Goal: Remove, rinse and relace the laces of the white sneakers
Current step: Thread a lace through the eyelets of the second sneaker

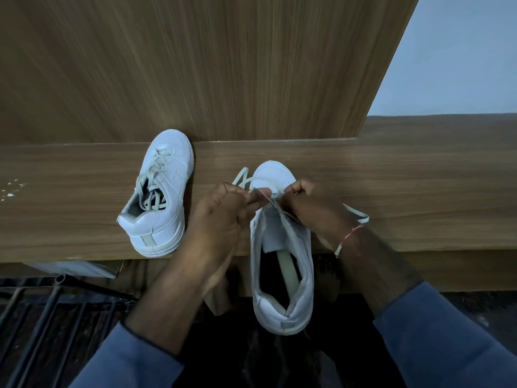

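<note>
hands (pixel 223 208) pinch lace (pixel 242 177) at sneaker (pixel 281 247)

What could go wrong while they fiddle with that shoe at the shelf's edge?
The sneaker being worked on sticks heel-first past the ledge edge; a hard tug by the left hand or right hand on the lace might pull it off. The second sneaker sits near that edge beside the left forearm and could get knocked down.
</note>
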`<act>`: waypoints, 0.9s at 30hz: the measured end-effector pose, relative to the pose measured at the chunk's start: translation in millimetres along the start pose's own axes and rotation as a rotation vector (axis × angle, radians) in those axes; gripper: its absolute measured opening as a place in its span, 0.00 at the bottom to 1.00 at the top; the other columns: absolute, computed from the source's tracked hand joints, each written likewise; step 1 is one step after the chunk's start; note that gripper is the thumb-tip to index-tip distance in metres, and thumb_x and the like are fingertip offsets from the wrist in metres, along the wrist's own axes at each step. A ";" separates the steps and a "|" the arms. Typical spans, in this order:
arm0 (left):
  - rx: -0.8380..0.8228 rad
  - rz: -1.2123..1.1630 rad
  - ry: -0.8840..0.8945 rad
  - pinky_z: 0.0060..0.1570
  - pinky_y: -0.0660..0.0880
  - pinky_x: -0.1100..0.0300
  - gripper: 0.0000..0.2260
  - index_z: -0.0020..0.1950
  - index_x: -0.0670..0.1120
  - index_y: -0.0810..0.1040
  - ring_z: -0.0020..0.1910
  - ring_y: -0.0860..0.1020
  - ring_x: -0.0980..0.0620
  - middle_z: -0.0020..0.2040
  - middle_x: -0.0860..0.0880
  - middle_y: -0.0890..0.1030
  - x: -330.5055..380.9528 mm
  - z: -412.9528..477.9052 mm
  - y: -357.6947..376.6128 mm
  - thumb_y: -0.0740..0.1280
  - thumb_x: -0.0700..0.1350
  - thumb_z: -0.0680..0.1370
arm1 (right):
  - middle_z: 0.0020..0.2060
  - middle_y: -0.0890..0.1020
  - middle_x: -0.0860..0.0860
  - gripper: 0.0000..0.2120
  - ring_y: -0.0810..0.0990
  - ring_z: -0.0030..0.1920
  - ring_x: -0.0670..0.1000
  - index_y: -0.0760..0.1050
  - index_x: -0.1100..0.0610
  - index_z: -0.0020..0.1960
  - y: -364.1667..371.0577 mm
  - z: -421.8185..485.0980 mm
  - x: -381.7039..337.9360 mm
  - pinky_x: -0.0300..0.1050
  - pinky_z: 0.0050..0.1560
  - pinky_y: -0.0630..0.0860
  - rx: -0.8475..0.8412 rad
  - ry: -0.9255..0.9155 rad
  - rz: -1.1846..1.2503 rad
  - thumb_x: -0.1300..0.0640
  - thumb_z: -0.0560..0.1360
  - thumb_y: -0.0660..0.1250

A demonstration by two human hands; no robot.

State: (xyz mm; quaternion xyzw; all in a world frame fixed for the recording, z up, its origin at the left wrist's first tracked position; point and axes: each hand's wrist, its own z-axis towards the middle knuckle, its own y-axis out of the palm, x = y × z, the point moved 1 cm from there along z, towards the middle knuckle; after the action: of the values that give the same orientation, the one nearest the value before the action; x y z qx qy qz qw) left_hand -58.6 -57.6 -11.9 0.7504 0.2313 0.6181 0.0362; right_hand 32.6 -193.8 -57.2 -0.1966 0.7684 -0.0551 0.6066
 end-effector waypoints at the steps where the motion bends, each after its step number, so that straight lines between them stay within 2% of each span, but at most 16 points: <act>1: -0.003 -0.117 -0.034 0.46 0.79 0.58 0.11 0.37 0.44 0.72 0.50 0.83 0.43 0.48 0.38 0.83 2.0 1.9 3.1 0.57 0.37 0.78 | 0.36 0.83 0.52 0.03 0.80 0.37 0.49 0.79 0.54 0.43 0.2 -1.6 -1.8 0.46 0.41 0.77 0.003 -0.005 -0.016 0.56 0.71 0.72; 3: 0.000 -0.253 -0.066 0.52 0.78 0.53 0.10 0.40 0.42 0.72 0.45 0.83 0.44 0.41 0.41 0.82 10.1 1.6 6.4 0.54 0.37 0.78 | 0.37 0.82 0.51 0.04 0.80 0.36 0.49 0.77 0.52 0.45 0.1 -4.3 -3.4 0.43 0.38 0.75 0.005 -0.017 -0.045 0.55 0.72 0.72; 5: -0.051 -0.357 -0.052 0.58 0.75 0.49 0.07 0.39 0.43 0.72 0.38 0.83 0.47 0.34 0.46 0.79 23.0 -5.6 6.3 0.57 0.39 0.75 | 0.37 0.82 0.50 0.05 0.80 0.37 0.49 0.77 0.52 0.45 1.9 -5.9 -5.4 0.42 0.36 0.74 0.016 -0.040 -0.104 0.53 0.73 0.72; 7: -0.124 -0.392 0.002 0.56 0.76 0.48 0.05 0.35 0.44 0.71 0.33 0.80 0.48 0.30 0.47 0.76 37.2 -18.7 9.8 0.60 0.40 0.71 | 0.38 0.82 0.50 0.06 0.80 0.39 0.50 0.76 0.53 0.44 3.1 -5.0 -7.5 0.44 0.39 0.75 0.044 -0.070 -0.180 0.53 0.73 0.71; 9: -0.082 -0.239 0.088 0.51 0.79 0.50 0.08 0.33 0.44 0.73 0.31 0.78 0.47 0.29 0.46 0.76 36.9 -26.9 11.6 0.61 0.36 0.72 | 0.37 0.81 0.50 0.05 0.79 0.39 0.51 0.76 0.54 0.44 3.3 -5.6 -9.7 0.43 0.38 0.74 0.048 -0.076 -0.214 0.54 0.74 0.70; 11: 0.091 0.184 0.229 0.44 0.76 0.53 0.10 0.37 0.43 0.75 0.33 0.77 0.48 0.29 0.47 0.79 24.0 -25.3 8.1 0.61 0.33 0.76 | 0.36 0.80 0.50 0.04 0.77 0.36 0.49 0.77 0.54 0.47 0.8 -8.1 -10.5 0.38 0.31 0.72 0.016 -0.067 -0.189 0.56 0.74 0.70; 13: 0.178 0.386 0.281 0.36 0.73 0.60 0.07 0.40 0.40 0.77 0.31 0.77 0.53 0.29 0.49 0.80 8.8 -18.0 4.3 0.64 0.34 0.77 | 0.35 0.79 0.50 0.08 0.77 0.33 0.46 0.76 0.54 0.51 -4.0 -12.3 -10.5 0.36 0.30 0.71 -0.040 -0.051 -0.118 0.56 0.74 0.71; 15: 0.201 0.375 0.266 0.33 0.73 0.65 0.06 0.39 0.39 0.77 0.30 0.78 0.57 0.30 0.48 0.81 0.6 -12.3 1.0 0.65 0.34 0.76 | 0.36 0.81 0.50 0.10 0.79 0.34 0.47 0.76 0.52 0.54 -9.3 -16.2 -10.9 0.40 0.35 0.74 -0.064 -0.059 -0.059 0.57 0.74 0.71; 16: 0.203 0.382 0.261 0.33 0.74 0.64 0.06 0.38 0.40 0.78 0.31 0.79 0.56 0.31 0.47 0.81 -1.7 -10.0 -1.2 0.66 0.35 0.76 | 0.39 0.83 0.50 0.10 0.81 0.36 0.47 0.76 0.51 0.54 -11.0 -18.9 -13.0 0.42 0.38 0.76 -0.057 -0.086 -0.039 0.58 0.74 0.71; 18: 0.204 0.446 0.278 0.34 0.75 0.60 0.07 0.37 0.43 0.79 0.32 0.79 0.54 0.32 0.47 0.82 -5.5 -5.9 -4.9 0.68 0.36 0.74 | 0.46 0.84 0.48 0.10 0.83 0.44 0.46 0.77 0.48 0.52 -15.2 -27.4 -19.0 0.42 0.45 0.79 -0.018 -0.190 -0.030 0.59 0.74 0.70; 20: 0.204 0.504 0.305 0.32 0.74 0.64 0.07 0.36 0.45 0.79 0.30 0.78 0.56 0.31 0.49 0.82 -5.7 -5.0 -6.3 0.69 0.37 0.74 | 0.47 0.85 0.47 0.09 0.83 0.48 0.46 0.80 0.49 0.52 -16.7 -40.6 -28.8 0.42 0.51 0.79 -0.043 -0.304 0.025 0.59 0.74 0.71; 23: 0.193 0.585 0.364 0.31 0.72 0.67 0.07 0.36 0.45 0.80 0.27 0.77 0.59 0.30 0.52 0.82 -3.4 -4.5 -6.7 0.70 0.38 0.74 | 0.45 0.86 0.51 0.07 0.84 0.48 0.51 0.83 0.54 0.52 -11.2 -59.7 -38.7 0.43 0.53 0.80 -0.208 -0.354 0.096 0.61 0.75 0.71; 25: 0.166 0.562 0.377 0.33 0.75 0.63 0.06 0.38 0.45 0.80 0.29 0.78 0.57 0.32 0.51 0.82 -2.5 -4.4 -6.8 0.70 0.39 0.75 | 0.44 0.86 0.51 0.08 0.85 0.47 0.52 0.83 0.55 0.51 -6.5 -61.9 -37.0 0.46 0.54 0.80 -0.209 -0.376 0.060 0.65 0.75 0.70; 27: 0.129 0.562 0.396 0.38 0.79 0.57 0.06 0.38 0.46 0.80 0.33 0.80 0.55 0.33 0.51 0.83 -2.7 -4.5 -7.9 0.69 0.41 0.76 | 0.42 0.87 0.51 0.07 0.85 0.45 0.51 0.84 0.56 0.48 -6.1 -59.7 -35.3 0.46 0.51 0.81 -0.181 -0.368 0.078 0.65 0.75 0.71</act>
State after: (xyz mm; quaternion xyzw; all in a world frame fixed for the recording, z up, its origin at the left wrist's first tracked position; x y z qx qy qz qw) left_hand -65.6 -52.6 -16.1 0.6511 0.0566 0.7215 -0.2285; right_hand -16.3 -195.6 -7.6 -0.2273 0.6534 0.0744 0.7182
